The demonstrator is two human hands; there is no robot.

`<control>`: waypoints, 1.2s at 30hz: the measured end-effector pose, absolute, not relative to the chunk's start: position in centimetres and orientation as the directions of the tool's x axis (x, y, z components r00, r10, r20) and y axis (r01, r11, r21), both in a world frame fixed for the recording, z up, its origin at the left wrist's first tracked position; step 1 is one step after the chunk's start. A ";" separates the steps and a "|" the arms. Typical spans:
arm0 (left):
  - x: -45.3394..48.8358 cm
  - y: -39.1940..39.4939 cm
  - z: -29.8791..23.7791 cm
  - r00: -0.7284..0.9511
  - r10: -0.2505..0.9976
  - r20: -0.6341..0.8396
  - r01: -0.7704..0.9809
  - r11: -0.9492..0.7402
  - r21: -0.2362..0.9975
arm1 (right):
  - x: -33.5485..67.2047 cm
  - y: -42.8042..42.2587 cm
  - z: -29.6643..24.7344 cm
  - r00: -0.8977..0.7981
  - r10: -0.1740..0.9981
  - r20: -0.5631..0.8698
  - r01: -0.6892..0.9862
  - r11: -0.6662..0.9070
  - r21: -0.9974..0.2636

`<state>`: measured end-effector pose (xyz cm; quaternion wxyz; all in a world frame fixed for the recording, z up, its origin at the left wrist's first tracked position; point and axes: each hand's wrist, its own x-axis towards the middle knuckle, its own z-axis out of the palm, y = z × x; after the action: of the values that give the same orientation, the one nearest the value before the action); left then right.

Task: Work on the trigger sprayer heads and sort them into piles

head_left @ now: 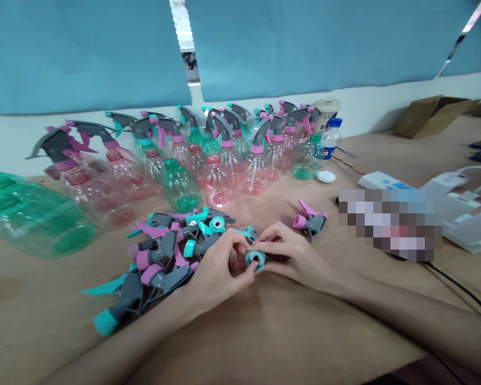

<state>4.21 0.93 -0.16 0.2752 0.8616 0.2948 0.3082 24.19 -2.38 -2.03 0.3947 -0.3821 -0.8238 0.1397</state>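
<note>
Between both hands is a spray bottle trigger head [256,260], its teal collar facing me with a pale ring and dark hole inside. My left hand [222,267] pinches the collar with thumb and fingers. From the other side, my right hand [291,256] grips the same trigger head, its fingers closed round it; most of the grey body is hidden. Beside my left hand lies a pile of loose grey trigger heads [166,251] with pink or teal collars and levers. A single pink trigger head [310,219] lies apart, beyond my right hand.
Spray bottles in clear pink [218,184] and green [182,187] stand along the back, many with heads on. A large green bottle [40,224] lies at left. At right are a blurred-out object [388,222], a power strip [385,182], a water bottle [329,140] and a cardboard box [431,117].
</note>
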 end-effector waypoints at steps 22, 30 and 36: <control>5.4 -0.9 0.1 0.433 0.885 0.168 0.656 -0.437 0.615 | 23.8 -2.1 -2.2 -0.447 0.690 0.569 0.577 0.709 -0.406; 5.3 -0.7 0.1 0.459 0.867 0.192 0.608 -0.464 0.644 | 23.9 -2.2 -2.4 -0.397 0.709 0.582 0.579 0.686 -0.441; 4.9 -0.9 0.0 0.475 0.841 0.258 0.519 -0.505 0.690 | 24.5 -2.3 -2.6 -0.416 0.688 0.595 0.580 0.705 -0.410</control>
<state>4.86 -0.94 0.01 0.2712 0.8148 0.4173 0.2974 24.49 -2.31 -2.63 0.3861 -0.3779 -0.8385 0.0702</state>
